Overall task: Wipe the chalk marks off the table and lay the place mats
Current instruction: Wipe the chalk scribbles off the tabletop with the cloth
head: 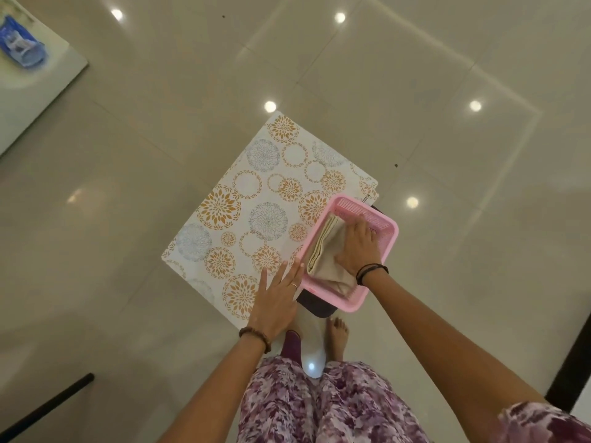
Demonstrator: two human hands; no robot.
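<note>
Pink basket [380,247], beige cloths [323,251], orange-and-blue floral place mat [256,203]

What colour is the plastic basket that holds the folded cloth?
Pink. The basket shows best in the head view, its only view.

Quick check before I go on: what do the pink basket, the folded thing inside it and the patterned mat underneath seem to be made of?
Pink basket: moulded plastic, judging by the perforated mesh walls and smooth rounded rim. Folded cloth under the right hand: beige woven fabric, matte, with soft layered folds. Patterned mat: thin, flat and stiff-looking, with a slight sheen, probably plastic or vinyl, though that is not certain. The left hand rests at the basket's edge.
</note>
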